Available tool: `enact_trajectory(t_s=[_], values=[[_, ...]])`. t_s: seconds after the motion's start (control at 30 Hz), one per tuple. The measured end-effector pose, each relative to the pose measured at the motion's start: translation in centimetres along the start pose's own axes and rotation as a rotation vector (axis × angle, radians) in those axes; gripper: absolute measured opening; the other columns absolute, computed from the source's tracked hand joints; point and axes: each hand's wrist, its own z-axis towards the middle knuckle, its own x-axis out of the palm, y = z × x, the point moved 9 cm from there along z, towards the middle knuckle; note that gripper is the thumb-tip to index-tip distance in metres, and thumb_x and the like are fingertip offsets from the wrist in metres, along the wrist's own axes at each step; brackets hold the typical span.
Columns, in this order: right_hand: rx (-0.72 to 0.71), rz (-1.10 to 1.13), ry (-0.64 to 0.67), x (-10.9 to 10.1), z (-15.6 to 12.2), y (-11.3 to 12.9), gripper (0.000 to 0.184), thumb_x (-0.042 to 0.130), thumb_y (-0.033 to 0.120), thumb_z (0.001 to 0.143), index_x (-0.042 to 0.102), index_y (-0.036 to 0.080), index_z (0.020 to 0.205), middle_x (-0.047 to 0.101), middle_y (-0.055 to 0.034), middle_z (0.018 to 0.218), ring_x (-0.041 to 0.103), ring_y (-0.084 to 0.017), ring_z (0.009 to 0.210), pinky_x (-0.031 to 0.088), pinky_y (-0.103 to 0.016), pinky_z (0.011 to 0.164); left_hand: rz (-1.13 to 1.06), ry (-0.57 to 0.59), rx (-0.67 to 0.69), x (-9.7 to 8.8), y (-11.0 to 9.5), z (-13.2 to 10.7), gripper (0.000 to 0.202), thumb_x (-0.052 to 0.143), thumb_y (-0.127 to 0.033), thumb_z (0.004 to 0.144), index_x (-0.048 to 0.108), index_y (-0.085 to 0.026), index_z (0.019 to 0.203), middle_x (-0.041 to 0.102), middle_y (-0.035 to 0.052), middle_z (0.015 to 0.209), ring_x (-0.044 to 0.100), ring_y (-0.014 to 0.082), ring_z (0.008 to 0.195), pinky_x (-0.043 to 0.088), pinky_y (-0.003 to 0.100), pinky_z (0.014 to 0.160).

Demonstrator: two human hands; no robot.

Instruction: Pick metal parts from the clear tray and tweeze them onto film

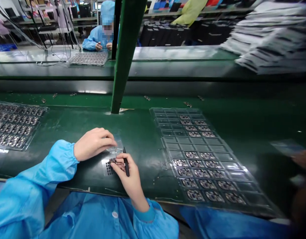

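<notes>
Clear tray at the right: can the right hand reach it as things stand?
Probably yes: only bare green bench lies between the right hand and the clear tray, though its fingers hold a small part.

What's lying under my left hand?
The left hand presses a clear film sheet on the green mat. The sheet's part beneath the fingers is covered. The right hand pinches a small part.

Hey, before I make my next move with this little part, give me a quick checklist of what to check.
1. Small part pinched in right hand fingertips: ok.
2. Left hand fingers down on the clear sheet: ok.
3. Black tool held in the same right hand, not touching the part: ok.
4. Empty pockets showing in the right tray: ok.
5. Which way up the part is: cannot tell, too small.
</notes>
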Motion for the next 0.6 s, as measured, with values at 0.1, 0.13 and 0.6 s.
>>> enact_trajectory(t_s=[0.1,0.13,0.6], values=[[0.032,0.036,-0.041,-0.1,-0.4,-0.2,0.028,0.073,0.032,0.073,0.055,0.02,0.09,0.065,0.0003,0.073,0.064,-0.014,0.064,0.055,-0.025,0.062,-0.036,-0.262,-0.179,-1.2,1.1,-1.6,0.024,0.046,-0.027,0.095,0.061,-0.019,0.112,0.063,0.0095,0.111,0.057,0.0204,0.1,0.046,0.036,0.087],[0.038,0.037,-0.052,-0.1,-0.5,-0.1,0.028,0.074,0.032,0.073,0.055,0.02,0.09,0.065,0.0006,0.072,0.064,-0.014,0.064,0.054,-0.025,0.062,-0.083,-0.295,-0.233,-1.0,1.4,-2.1,0.023,0.049,-0.03,0.094,0.063,-0.018,0.106,0.065,0.009,0.104,0.058,0.0199,0.096,0.047,0.034,0.085],[0.046,0.068,-0.086,0.9,-1.0,-0.5,0.027,0.072,0.025,0.074,0.05,0.021,0.089,0.065,0.0018,0.074,0.066,-0.013,0.068,0.054,-0.022,0.065,-0.768,0.02,-0.587,7.4,2.9,-4.3,0.013,0.064,-0.027,0.081,0.072,-0.018,0.084,0.069,-0.0014,0.071,0.057,0.0101,0.059,0.041,0.019,0.057]])
